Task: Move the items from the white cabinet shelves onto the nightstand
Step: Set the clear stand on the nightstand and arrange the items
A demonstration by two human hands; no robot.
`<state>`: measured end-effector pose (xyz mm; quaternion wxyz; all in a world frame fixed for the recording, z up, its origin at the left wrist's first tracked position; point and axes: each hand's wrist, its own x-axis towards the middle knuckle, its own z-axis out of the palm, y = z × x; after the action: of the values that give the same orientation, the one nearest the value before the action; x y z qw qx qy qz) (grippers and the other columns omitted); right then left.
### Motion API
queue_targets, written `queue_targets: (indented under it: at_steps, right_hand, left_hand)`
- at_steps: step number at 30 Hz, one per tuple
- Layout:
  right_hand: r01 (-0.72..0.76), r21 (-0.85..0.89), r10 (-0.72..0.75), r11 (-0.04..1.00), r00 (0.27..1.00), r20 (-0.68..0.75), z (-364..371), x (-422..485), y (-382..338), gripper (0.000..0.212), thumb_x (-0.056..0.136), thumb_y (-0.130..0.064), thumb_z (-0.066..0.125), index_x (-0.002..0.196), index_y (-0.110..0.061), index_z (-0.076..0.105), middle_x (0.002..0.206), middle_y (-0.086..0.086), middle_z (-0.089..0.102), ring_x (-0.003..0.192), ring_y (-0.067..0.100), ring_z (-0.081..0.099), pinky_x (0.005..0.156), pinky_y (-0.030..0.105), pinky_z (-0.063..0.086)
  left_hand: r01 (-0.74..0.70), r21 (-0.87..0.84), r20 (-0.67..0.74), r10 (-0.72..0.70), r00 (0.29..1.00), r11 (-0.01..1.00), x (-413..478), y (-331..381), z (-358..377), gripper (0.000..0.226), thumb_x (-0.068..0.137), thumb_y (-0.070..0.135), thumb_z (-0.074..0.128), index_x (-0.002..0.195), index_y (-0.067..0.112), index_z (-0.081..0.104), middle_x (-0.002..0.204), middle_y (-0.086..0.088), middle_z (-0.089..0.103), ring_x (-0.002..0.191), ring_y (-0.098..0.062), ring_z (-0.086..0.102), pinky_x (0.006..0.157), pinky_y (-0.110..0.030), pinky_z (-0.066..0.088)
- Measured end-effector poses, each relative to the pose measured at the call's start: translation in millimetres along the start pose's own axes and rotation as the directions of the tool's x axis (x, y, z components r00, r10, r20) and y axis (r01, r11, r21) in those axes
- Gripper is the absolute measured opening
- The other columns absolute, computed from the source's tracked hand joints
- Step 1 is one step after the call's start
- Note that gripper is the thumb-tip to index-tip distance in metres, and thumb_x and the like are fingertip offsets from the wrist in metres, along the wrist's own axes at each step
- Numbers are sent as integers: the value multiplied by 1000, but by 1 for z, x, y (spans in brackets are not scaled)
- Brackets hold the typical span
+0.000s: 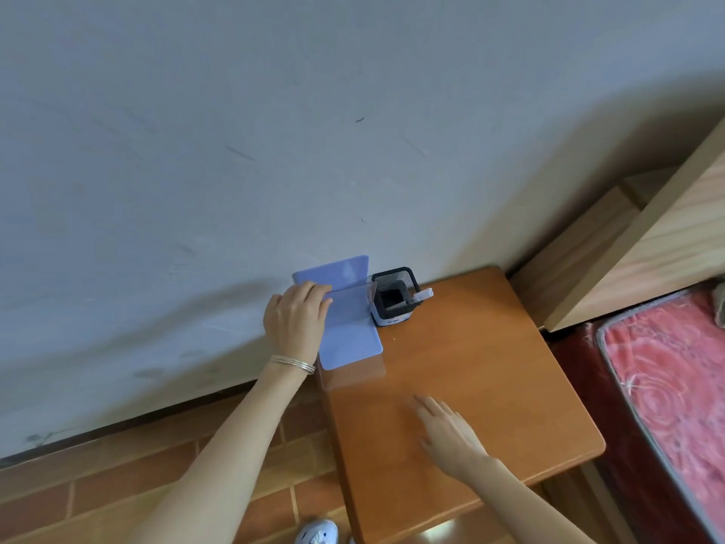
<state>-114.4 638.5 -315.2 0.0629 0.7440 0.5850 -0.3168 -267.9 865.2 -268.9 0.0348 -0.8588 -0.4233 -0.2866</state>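
Observation:
A light purple notebook (349, 331) with a clear plastic cover lies half open at the back left of the brown wooden nightstand (482, 386), one leaf raised against the wall. My left hand (296, 320) grips that raised leaf, fingers curled over its edge. Right beside the notebook stands a black mesh pen holder (394, 296) on a white base, with a white pen leaning out of it. My right hand (447, 429) hovers flat over the nightstand's middle, fingers straight, holding nothing. The white cabinet is out of view.
A white wall (274, 151) runs behind the nightstand. A light wooden bed frame (647, 249) and a red patterned mattress (674, 386) lie to the right. Brown tiled floor (157, 484) and a white shoe (317, 533) are at the bottom left.

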Motion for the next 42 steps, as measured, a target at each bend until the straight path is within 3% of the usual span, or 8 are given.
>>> queue_targets:
  at_steps: [4,7,12,17,23,26,31,42]
  right_hand:
    - [7,-53,-8,999,1000,-25,8,22,8,67,94,-17,46,150,-24,9,157,-8,-3,144,15,-2,115,32,15]
    - [-16,-121,7,993,997,-77,17,36,14,76,91,-29,56,150,-21,9,154,-5,-11,145,23,-2,117,42,14]
    - [-39,-157,14,987,987,-159,53,49,31,95,65,-55,70,141,-12,32,147,11,33,136,31,22,91,52,47]
    - [-58,-207,10,977,974,-225,61,53,38,81,84,-56,30,149,-16,2,151,10,23,143,26,-3,100,51,31]
    - [-6,-152,-24,988,980,-196,54,52,35,96,68,-55,67,144,-11,28,151,13,25,140,31,12,95,57,43]
    - [12,22,-7,1000,978,-208,30,58,37,84,87,-43,58,149,-14,10,154,3,-7,143,22,-10,114,48,21]
    - [0,536,265,844,870,-416,-31,103,40,75,88,-22,63,148,-14,17,153,3,23,137,19,30,102,31,34]
    - [108,757,285,644,885,-368,-63,143,19,25,89,-9,60,112,-13,50,108,-1,60,98,13,55,87,26,45]
  left_hand:
    - [11,-93,-101,-21,995,996,-36,21,-1,31,77,4,58,105,12,66,109,-7,62,97,-26,51,76,-37,39]
    - [-114,-104,214,134,968,988,-91,43,22,40,73,5,66,112,14,65,120,-6,60,111,-26,53,89,-38,45]
    - [-67,-67,686,95,721,995,-140,45,71,55,75,36,74,126,21,59,134,-6,54,126,-29,47,97,-44,42]
    - [12,-2,774,-6,634,1000,-118,47,85,52,100,39,29,149,28,15,158,2,2,144,-25,-2,115,-41,10]
    - [43,-21,811,-8,586,999,-104,40,88,55,101,24,34,149,32,9,158,5,-6,144,-21,-8,115,-38,7]
    - [42,-9,826,-16,563,999,-99,39,88,56,101,22,34,149,34,9,158,7,-6,144,-20,-7,115,-38,9]
    - [10,4,830,-9,558,1000,-96,40,86,56,101,23,34,149,33,7,158,6,-7,144,-20,-6,115,-39,9]
    - [-27,77,817,-48,574,997,-101,40,83,62,100,25,38,148,37,1,158,2,-9,144,-24,-8,115,-47,13]
